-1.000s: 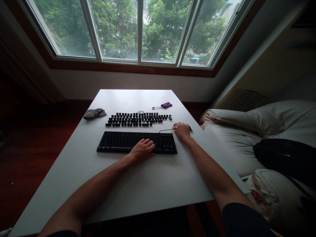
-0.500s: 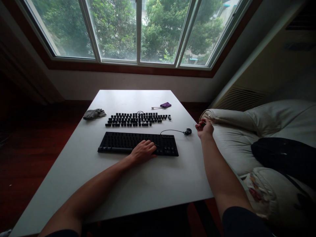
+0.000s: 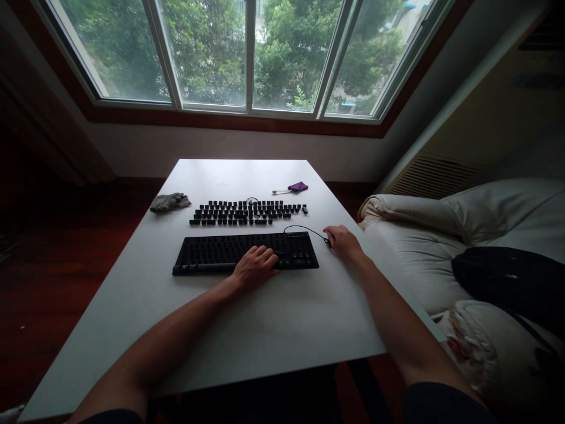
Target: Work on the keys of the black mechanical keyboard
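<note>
Head-camera view: a black keyboard (image 3: pixel 247 252) is being shown lying flat on a white bench (image 3: pixel 247 330), and everything else is placed here relative to that keyboard. The left hand (image 3: pixel 255 266) is being rested palm-down on the keyboard's near edge, right of its middle, with the fingers loosely spread and flat on the keys; nothing is being gripped by it. The right hand (image 3: pixel 343 240) is being held on the bench just beyond the keyboard's right end, where the thin black cable (image 3: pixel 304 229) looping out from the keyboard's far right corner is being met. The fingers of that hand are curled together at the cable's end; whether the cable is actually being pinched cannot be told, as the fingertips are too small and dark.

Behind the keyboard, a bed of loose black keycaps (image 3: pixel 247 212) is laid out in rows, well apart from both hands. Further back and to the right of the keyboard, a small purple thing (image 3: pixel 298 186) with a thin handle is lying. Behind the keyboard's left end, a crumpled grey cloth (image 3: pixel 170 202) is lying near the bench's edge. To the right of the keyboard, off the bench, pale cushions (image 3: pixel 441 235) are being seen. A wide window (image 3: pixel 247 53) is standing beyond the bench's far edge.
</note>
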A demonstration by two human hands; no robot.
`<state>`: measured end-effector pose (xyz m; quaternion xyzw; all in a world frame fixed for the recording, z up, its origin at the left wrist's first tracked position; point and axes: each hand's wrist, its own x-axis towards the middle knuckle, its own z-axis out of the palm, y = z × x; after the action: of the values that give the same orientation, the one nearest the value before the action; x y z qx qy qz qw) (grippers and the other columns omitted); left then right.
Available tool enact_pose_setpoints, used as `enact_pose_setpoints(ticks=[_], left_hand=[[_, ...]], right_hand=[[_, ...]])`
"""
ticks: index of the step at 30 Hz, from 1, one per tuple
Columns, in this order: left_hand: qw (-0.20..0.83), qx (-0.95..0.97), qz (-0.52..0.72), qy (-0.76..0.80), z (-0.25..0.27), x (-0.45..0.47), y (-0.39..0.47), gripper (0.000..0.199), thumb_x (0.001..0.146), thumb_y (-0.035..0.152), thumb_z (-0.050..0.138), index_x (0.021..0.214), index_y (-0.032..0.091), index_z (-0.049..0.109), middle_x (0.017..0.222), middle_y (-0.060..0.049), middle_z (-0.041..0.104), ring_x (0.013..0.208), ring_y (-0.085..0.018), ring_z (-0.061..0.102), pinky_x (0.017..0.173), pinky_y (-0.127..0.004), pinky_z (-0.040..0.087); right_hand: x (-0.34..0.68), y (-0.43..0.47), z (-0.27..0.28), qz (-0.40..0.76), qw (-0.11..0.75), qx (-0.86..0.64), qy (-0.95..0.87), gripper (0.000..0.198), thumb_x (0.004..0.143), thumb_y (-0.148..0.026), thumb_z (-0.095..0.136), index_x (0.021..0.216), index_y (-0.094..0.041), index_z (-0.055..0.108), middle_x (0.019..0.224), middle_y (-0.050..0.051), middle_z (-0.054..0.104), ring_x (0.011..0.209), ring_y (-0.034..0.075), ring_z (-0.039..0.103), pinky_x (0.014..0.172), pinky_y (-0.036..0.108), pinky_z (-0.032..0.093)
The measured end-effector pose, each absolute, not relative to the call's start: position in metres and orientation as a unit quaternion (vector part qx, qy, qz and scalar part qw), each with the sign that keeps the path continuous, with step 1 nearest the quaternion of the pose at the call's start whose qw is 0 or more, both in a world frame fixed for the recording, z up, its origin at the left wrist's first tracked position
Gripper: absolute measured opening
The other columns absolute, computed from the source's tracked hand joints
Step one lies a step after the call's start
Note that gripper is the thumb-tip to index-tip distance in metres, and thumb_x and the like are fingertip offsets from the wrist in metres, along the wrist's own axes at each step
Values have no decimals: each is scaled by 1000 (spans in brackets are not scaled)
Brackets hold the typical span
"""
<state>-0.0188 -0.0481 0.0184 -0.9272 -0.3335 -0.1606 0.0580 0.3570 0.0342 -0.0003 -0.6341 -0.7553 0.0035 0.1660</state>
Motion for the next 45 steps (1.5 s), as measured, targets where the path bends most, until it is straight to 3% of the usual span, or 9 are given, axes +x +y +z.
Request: enact_pose_setpoints(ticks=[5,13,20,25,30,35,39,45], left_hand=[[63,-924,-163,-341,17,-19,-48,29,99,48,53,105,20,57,102,-8,62,95,-25,53,82,-39,40],[63,-924,-165,-338,17,-20,-48,30,99,48,53,107,19,57,102,-8,62,95,-25,53,82,-39,40],[47,-926,-155,-341,20,-19,-49,28,97,48,56,104,20,58,102,-8,62,96,-24,54,82,-38,41],[37,-926,-147,-346,20,-19,-47,27,96,47,59,104,20,58,103,-7,61,97,-24,54,83,-38,42],[28,-925,-154,-346,18,-19,-46,28,96,47,59,105,20,58,103,-7,62,98,-24,54,83,-38,42],[27,-914,-176,-364,14,-20,-44,30,97,49,56,105,21,60,102,-7,62,97,-24,54,83,-40,42],[24,-906,-182,-382,14,-21,-42,30,97,49,55,103,21,60,103,-8,63,97,-25,54,82,-40,42],[19,-901,-174,-396,17,-18,-43,28,94,47,59,104,22,60,103,-8,62,98,-25,53,82,-40,43]], right_hand=[[332,5,1,80,159,-601,-779,32,96,-31,45,116,-27,70,97,6,75,82,23,66,75,30,43],[300,-23,18,233,125,-549,-793,30,92,-27,44,108,-24,69,101,5,76,90,24,67,75,28,43],[299,-24,25,303,83,-587,-746,29,94,-34,42,83,-20,64,70,4,70,71,21,65,67,28,42],[316,-30,25,324,57,-606,-724,34,95,-42,43,85,-19,65,65,3,67,65,20,62,65,29,41],[324,-28,31,243,148,-631,-722,34,91,-51,51,94,-21,64,83,4,67,74,19,60,67,30,42],[306,-19,37,302,237,-589,-711,35,87,-42,58,117,-23,59,87,2,65,74,17,58,67,30,45],[287,-14,40,372,301,-532,-698,30,85,-36,62,111,-23,57,84,0,64,76,17,60,66,29,48],[269,-10,50,468,395,-480,-628,31,80,-42,73,93,-21,55,77,-1,63,66,16,63,51,24,43]])
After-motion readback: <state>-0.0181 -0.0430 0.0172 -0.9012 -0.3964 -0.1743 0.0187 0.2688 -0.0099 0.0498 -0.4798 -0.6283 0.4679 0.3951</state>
